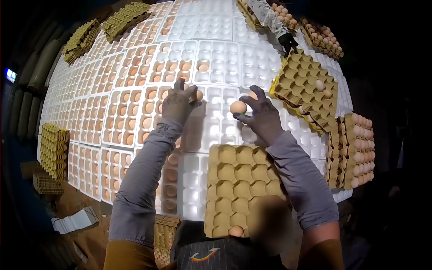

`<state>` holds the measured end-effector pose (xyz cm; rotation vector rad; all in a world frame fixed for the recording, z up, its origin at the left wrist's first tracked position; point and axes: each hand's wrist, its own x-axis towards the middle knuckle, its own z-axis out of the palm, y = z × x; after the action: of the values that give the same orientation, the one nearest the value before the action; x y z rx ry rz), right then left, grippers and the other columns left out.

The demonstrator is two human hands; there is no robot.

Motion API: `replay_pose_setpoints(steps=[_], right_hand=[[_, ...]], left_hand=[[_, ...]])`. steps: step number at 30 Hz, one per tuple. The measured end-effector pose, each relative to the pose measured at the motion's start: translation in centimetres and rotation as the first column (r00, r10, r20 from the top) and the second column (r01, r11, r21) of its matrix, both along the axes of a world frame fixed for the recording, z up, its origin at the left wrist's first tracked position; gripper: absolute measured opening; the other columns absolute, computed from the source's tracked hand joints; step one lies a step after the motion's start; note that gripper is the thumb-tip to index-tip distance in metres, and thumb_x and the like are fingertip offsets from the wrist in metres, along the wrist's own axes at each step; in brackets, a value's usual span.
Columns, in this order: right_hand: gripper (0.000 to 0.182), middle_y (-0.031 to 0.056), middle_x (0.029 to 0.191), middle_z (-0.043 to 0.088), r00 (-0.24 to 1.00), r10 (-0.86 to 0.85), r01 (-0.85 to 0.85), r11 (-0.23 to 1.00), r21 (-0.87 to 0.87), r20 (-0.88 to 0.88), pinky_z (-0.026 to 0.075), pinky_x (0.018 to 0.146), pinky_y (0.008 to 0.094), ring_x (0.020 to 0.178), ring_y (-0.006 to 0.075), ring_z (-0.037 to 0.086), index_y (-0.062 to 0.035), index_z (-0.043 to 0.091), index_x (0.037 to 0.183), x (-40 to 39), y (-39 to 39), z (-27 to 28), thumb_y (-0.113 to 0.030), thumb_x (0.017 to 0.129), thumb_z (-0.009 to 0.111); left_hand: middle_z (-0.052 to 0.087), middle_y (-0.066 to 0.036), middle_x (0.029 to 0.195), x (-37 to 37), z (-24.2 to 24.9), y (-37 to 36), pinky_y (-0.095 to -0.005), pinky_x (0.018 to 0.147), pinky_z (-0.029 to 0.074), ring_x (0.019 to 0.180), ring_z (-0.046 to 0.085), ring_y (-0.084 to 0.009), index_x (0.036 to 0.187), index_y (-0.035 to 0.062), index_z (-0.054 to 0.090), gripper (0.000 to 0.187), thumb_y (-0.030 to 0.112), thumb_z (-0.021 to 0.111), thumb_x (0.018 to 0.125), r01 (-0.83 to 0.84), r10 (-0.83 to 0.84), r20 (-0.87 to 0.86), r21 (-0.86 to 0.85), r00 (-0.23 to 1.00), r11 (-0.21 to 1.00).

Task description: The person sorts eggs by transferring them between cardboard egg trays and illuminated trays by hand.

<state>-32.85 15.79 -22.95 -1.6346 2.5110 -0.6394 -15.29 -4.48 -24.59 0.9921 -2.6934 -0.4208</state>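
My left hand (177,104), in a dark glove and grey sleeve, is closed around eggs (197,95) over the white foam trays. My right hand (264,113), gloved the same way, pinches an egg (238,107) between thumb and finger, with another egg (253,95) behind it. Below the hands lies a foam tray (217,118) with bare cells. In front of my body a brown pulp egg tray (240,184) holds one egg (236,231) at its near edge. A dark blur covers that tray's lower right part.
Filled foam trays (118,118) spread to the left. A co-worker's dark-gloved hand (288,42) touches a pulp tray (306,81) with a few eggs. Egg-filled pulp trays (357,150) stand at right. Stacked pulp trays (55,151) stand along the left edge.
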Motion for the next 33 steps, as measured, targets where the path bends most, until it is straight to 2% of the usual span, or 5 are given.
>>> replay_pose_setpoints(steps=[13, 16, 20, 25, 33], right_hand=[[0.033, 0.0105, 0.128, 0.055, 0.989, 0.075, -0.109, 0.953, 0.282, 0.13, 0.051, 0.093, 0.0427, 0.106, 0.0293, 0.065, -0.0227, 0.06, 0.127, 0.3, -11.0, -5.3, -0.024, 0.095, 0.057], [0.038, 0.0126, 0.124, 0.057, 0.927, -0.089, 0.052, 0.993, 0.109, 0.365, 0.048, 0.096, 0.0442, 0.109, 0.032, 0.06, -0.0202, 0.057, 0.132, 0.0, -9.1, -6.5, -0.022, 0.094, 0.057], [0.05, 0.0208, 0.125, 0.057, 0.911, -0.008, 0.064, 0.99, -0.122, 0.412, 0.043, 0.101, 0.0465, 0.118, 0.0371, 0.053, -0.0106, 0.05, 0.137, -0.7, -7.1, -8.8, -0.009, 0.087, 0.054], [0.033, 0.0062, 0.108, 0.062, 0.494, 0.098, 0.236, 0.941, -0.241, 0.864, 0.047, 0.085, 0.0249, 0.096, 0.0114, 0.056, -0.0041, 0.061, 0.123, -0.8, 0.8, 1.3, -0.009, 0.091, 0.064], [0.027, 0.0057, 0.1, 0.066, 0.86, 0.308, -0.316, 0.947, -0.051, 0.407, 0.052, 0.078, 0.0398, 0.088, 0.0271, 0.065, -0.0112, 0.066, 0.108, 9.5, 24.0, 5.7, -0.018, 0.084, 0.074]], left_hand=[[0.062, -0.012, 0.12, -0.2, -4.7, 0.1, -0.0395, 0.089, 0.054, 0.101, 0.066, -0.0307, 0.13, 0.0141, 0.06, 0.043, 0.021, 0.071, 0.088, 0.135, -0.143, 0.011, 0.275, 0.99, 0.952], [0.059, -0.017, 0.125, -1.8, -3.5, 1.3, -0.0403, 0.094, 0.052, 0.109, 0.063, -0.0318, 0.136, 0.0103, 0.056, 0.049, 0.017, 0.069, 0.089, 0.201, 0.0, -0.37, 0.503, 0.929, 0.841], [0.052, -0.02, 0.138, -5.9, -10.2, 3.2, -0.0422, 0.108, 0.04, 0.13, 0.048, -0.0366, 0.149, 0.0068, 0.039, 0.064, 0.021, 0.066, 0.093, 0.225, -0.157, -0.413, 0.12, 0.897, 0.967], [0.055, -0.018, 0.136, -1.0, -3.5, 5.7, -0.0413, 0.109, 0.04, 0.128, 0.051, -0.0351, 0.14, 0.0048, 0.05, 0.051, 0.017, 0.066, 0.093, 0.287, -0.129, -0.532, 0.225, 0.837, 0.931], [0.068, -0.011, 0.116, 17.8, 3.9, 22.4, -0.0465, 0.106, 0.044, 0.118, 0.059, -0.0327, 0.13, 0.0091, 0.062, 0.05, 0.015, 0.078, 0.083, 0.493, -0.407, -0.306, 0.3, 0.861, 0.817]])
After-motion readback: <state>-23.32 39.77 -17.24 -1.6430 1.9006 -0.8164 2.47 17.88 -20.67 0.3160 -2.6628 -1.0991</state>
